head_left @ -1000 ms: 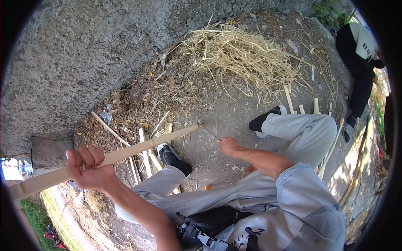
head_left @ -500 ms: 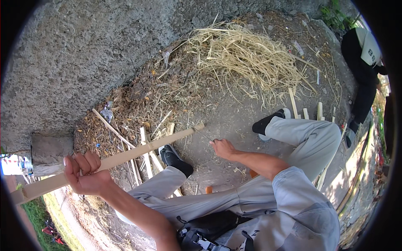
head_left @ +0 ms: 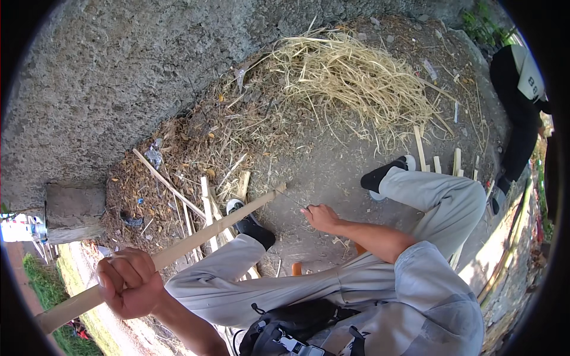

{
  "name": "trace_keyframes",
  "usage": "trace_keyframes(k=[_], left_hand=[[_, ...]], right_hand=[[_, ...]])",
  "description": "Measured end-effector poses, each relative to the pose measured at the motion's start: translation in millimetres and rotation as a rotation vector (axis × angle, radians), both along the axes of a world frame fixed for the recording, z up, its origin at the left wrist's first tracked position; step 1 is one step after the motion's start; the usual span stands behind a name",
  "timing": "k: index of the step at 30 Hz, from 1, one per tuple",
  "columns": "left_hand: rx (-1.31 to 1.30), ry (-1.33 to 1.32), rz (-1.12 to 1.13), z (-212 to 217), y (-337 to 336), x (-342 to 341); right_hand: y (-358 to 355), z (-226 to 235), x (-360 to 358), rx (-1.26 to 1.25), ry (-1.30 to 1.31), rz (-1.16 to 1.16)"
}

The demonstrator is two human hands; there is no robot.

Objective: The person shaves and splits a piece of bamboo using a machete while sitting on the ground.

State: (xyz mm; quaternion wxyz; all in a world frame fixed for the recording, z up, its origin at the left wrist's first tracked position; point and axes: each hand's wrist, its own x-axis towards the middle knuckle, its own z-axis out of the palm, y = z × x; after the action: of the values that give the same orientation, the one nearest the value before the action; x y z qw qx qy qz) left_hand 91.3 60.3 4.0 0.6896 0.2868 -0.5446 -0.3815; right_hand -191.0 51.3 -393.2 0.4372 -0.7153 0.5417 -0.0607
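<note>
Lowered since the frame half a second earlier are the left hand [head_left: 132, 282] and, with it, the lower-left end of a long, flat, pale tan strip of bamboo-like material [head_left: 202, 237], which now slants more steeply and shows a narrower face; the right hand [head_left: 322, 218] has shifted only slightly. The strip lies diagonally across the space before the seated person, its far end above the bare grey-brown earth ground [head_left: 326, 160], close to one black-and-white shoe [head_left: 236, 207]. The left hand is clenched around the strip, part of which projects beyond the fist. The right hand is curled around the hidden handle of a thin, dark, narrow-bladed tool [head_left: 292, 199]; the blade reaches the strip's far end, though whether its edge bites cannot be told.

State of the work: a broad heap of thin, curling, straw-coloured fibre ribbons [head_left: 356, 77] lies beyond the feet, suggesting that much paring is done. The strip in hand remains long and in one piece, so its own working is probably unfinished. Straight, pale split lengths lie at the left [head_left: 209, 207] and at the right [head_left: 420, 148]; whether these are finished or waiting cannot be determined.
</note>
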Motion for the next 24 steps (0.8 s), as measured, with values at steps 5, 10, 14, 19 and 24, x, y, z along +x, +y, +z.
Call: trace_keyframes(k=[5, 10, 14, 19, 24], left_hand=[[0.007, 0.03, 0.075, -14.2, 25.0, 51.0], [-0.005, 0.12, 0.093, -20.8, 40.7, 61.8], [-0.003, 0.189, 0.236, -24.5, 51.6, 58.8], [0.017, 0.252, 0.339, -30.6, 58.1, 70.5], [0.019, 0.266, 0.391, -30.7, 59.7, 67.8]], right_hand=[[-4.4, 4.7, 7.8, -0.029, 0.023, 0.06], [0.6, -28.6, 5.6, 0.077, 0.166, 0.021], [12.8, -32.1, 12.0, 0.052, 0.141, 0.039], [3.7, -23.2, 10.8, 0.079, 0.163, 0.009], [-3.2, -30.6, 9.7, 0.095, 0.236, -0.008]])
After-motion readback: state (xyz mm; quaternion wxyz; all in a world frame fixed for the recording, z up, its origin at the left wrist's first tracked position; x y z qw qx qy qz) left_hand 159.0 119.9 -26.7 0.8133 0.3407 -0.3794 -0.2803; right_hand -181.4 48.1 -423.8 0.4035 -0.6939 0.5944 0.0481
